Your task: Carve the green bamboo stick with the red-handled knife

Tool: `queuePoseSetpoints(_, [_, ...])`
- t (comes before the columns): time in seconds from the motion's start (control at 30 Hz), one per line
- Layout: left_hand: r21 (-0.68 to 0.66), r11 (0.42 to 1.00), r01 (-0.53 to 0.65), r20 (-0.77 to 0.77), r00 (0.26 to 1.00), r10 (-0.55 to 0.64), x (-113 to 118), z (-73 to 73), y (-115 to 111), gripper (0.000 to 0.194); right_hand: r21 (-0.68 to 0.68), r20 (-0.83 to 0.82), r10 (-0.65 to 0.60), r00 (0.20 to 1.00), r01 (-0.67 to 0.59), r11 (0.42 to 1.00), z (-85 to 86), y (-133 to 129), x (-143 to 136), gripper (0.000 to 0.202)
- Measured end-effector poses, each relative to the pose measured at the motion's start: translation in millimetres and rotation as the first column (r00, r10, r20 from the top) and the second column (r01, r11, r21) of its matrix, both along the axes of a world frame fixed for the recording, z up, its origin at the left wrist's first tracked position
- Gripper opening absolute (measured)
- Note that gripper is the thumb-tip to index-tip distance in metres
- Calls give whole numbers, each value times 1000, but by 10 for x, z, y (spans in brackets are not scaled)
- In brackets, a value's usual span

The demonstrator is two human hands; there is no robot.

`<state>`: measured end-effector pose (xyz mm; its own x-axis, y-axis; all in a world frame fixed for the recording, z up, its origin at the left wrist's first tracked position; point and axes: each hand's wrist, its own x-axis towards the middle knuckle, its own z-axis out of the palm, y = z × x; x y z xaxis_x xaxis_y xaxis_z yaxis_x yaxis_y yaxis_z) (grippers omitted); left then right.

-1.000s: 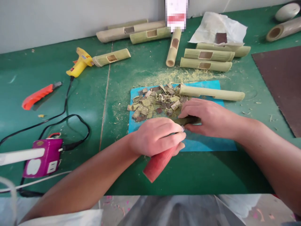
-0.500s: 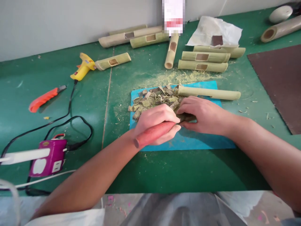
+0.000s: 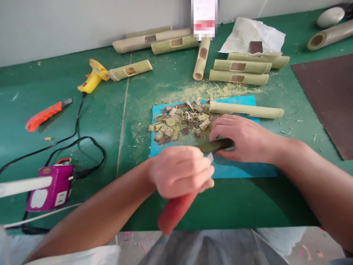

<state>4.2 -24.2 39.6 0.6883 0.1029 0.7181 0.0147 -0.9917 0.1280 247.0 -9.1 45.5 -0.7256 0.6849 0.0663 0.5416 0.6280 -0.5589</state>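
Observation:
My left hand (image 3: 183, 171) is closed around a carving tool with a thick red handle (image 3: 178, 211), which slants down toward me. A bit of its pale blade (image 3: 211, 157) shows past my fingers; the rest is hidden. My right hand (image 3: 242, 138) grips a dark green bamboo tube (image 3: 222, 144) low over a blue sheet (image 3: 242, 167). Part of this tube is covered by both hands. Just beyond them lies a heap of bamboo chips and dark scraps (image 3: 176, 123). Behind my right hand, a pale bamboo tube (image 3: 248, 109) rests across the sheet.
Several bamboo tubes with square cutouts (image 3: 238, 78) lie at the back. On the left are a yellow glue gun (image 3: 93, 78), an orange utility knife (image 3: 45, 116) and a purple power adapter (image 3: 53, 187) with cords. A brown sheet (image 3: 331, 99) lies right.
My left hand has drawn back toward me and turned, so the red handle points more steeply down. More of the dark green tube shows in my right hand, which has barely moved.

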Motion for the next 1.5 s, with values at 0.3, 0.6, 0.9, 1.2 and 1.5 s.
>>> queuePoseSetpoints(0.3, [176,984,39,77,996,-54,-3,26,-68,19,35,15,58,998,-58,998,-5,-41,8,17])
queuePoseSetpoints(0.6, [130,991,22,33,999,-26,-44,55,-70,15,158,-10,40,999,-38,987,-12,-33,-16,16])
queuePoseSetpoints(0.9, [-93,983,-160,7,987,161,-99,60,20,12,50,-29,35,999,-33,998,-10,1,25,20])
queuePoseSetpoints(1.2, [-122,977,-177,3,984,179,-106,57,17,11,41,-40,68,997,-67,997,12,-7,31,15])
queuePoseSetpoints(1.5, [-97,982,-164,-1,986,165,-92,45,18,11,-36,-33,97,995,-98,995,38,-1,50,13])
